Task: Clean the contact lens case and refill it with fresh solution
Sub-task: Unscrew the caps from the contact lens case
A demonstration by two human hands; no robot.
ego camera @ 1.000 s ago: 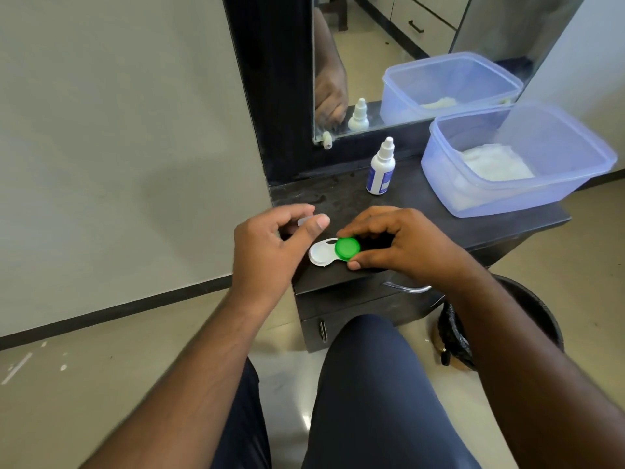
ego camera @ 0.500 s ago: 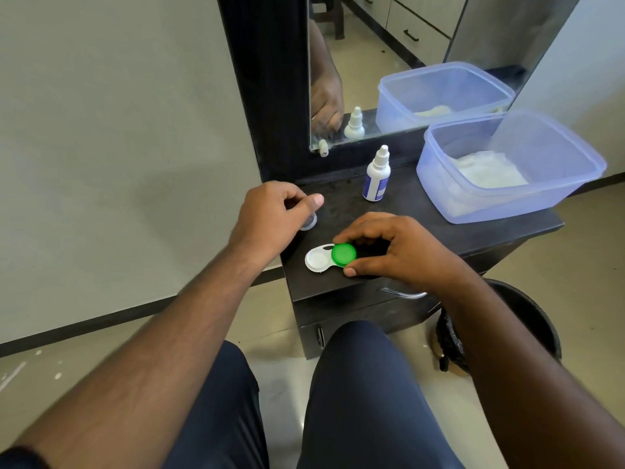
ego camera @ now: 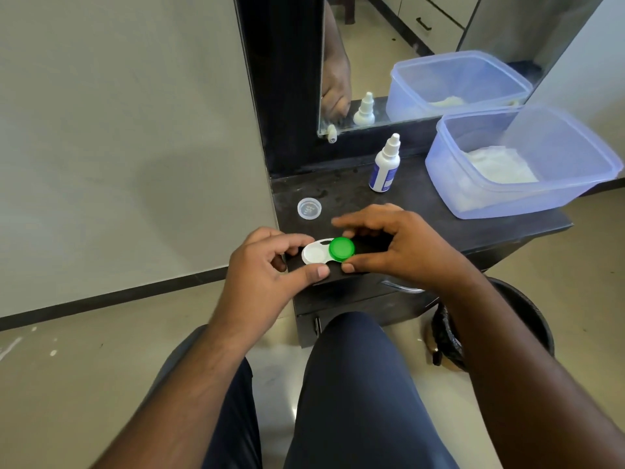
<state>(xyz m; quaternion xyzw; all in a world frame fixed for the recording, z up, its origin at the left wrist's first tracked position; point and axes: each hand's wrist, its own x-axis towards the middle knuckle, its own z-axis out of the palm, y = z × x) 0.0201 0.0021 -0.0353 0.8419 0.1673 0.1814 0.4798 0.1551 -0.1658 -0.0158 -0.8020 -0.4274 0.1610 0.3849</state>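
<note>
Contact lens case (ego camera: 316, 254) lies at the dark table's (ego camera: 422, 211) front edge, left well uncapped. Left hand (ego camera: 267, 275) pinches its white end; right hand (ego camera: 399, 248) grips the green cap (ego camera: 341, 248). Clear cap (ego camera: 309, 208) at 11 o'clock, solution bottle (ego camera: 385, 165) at 1 o'clock.

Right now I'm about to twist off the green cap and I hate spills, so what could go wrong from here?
1. The case sits near the table's front edge; twisting the green cap could push it off toward your lap.
2. The clear cap lies loose by the left edge, where the left hand could knock it to the floor.
3. The bottle stands upright just behind the right hand; a quick reach could tip it.
</note>
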